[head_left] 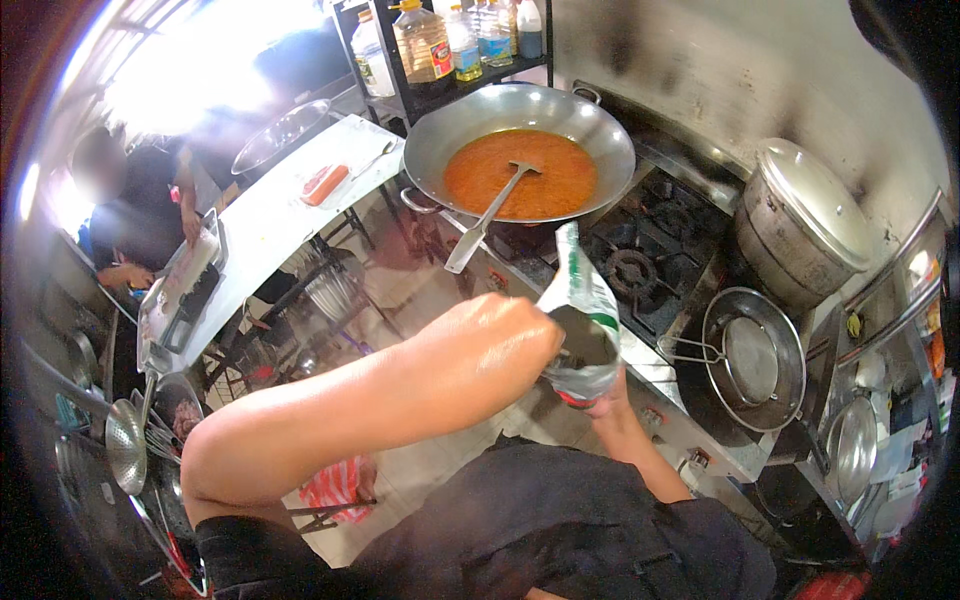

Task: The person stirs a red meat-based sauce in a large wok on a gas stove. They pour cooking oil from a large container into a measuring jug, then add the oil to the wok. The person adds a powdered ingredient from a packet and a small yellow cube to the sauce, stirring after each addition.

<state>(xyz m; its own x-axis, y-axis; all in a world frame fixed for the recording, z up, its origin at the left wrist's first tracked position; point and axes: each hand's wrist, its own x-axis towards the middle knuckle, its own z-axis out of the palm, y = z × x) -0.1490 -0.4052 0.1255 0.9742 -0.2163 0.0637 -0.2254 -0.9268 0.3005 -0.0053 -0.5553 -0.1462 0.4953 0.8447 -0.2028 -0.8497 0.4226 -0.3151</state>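
Observation:
My right hand (608,393) grips a white and green foil bag (585,290) from below, its mouth open toward me. At the bag's mouth, my left hand (520,335) is closed, its fingertips turned away from view; what it holds I cannot make out. The dark inside of the bag shows just beside that hand. Beyond both hands a large steel wok (425,150) sits on the stove, holding orange-red sauce (470,180). A metal wok spatula (490,220) lies in the sauce, its handle end sticking out over the wok's near rim.
Gas burners (632,275) lie right of the wok, with a lidded pot (800,220) behind. A pan with a strainer (750,358) stands nearer. Bottles (425,45) fill a rack. At left, a person (145,215) stands by a white table (265,225) bearing a red package (325,185).

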